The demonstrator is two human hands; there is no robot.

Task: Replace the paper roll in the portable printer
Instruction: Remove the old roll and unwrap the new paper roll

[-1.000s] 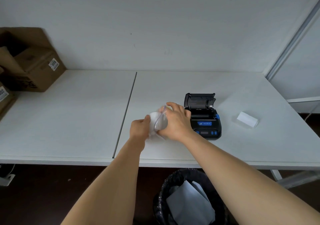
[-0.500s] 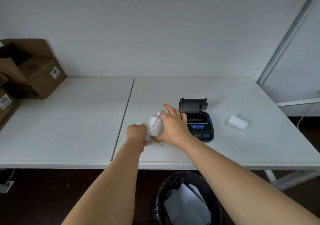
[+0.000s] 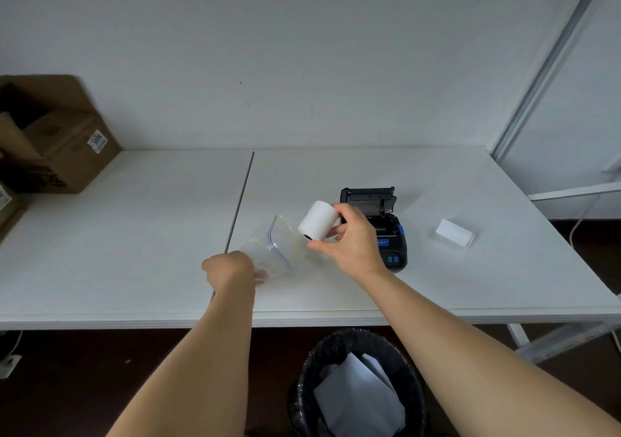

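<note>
My right hand [image 3: 353,245] grips a white paper roll [image 3: 317,220], tilted, just above the table and left of the printer. The black portable printer [image 3: 386,231] stands on the white table [image 3: 134,235] with its lid flipped up at the back; my right hand hides part of its left side. My left hand [image 3: 230,268] pinches the bottom of a clear zip bag [image 3: 275,245] whose open mouth points toward the roll. The roll is outside the bag.
A second white roll in a clear bag [image 3: 452,234] lies to the right of the printer. Cardboard boxes [image 3: 50,141] sit at the table's far left. A black waste bin [image 3: 358,386] with white paper inside stands below the front edge.
The roll was inside the clear bag between both hands. My right hand has pulled it out and lifted it up and to the right; the left hand keeps the emptied bag.
</note>
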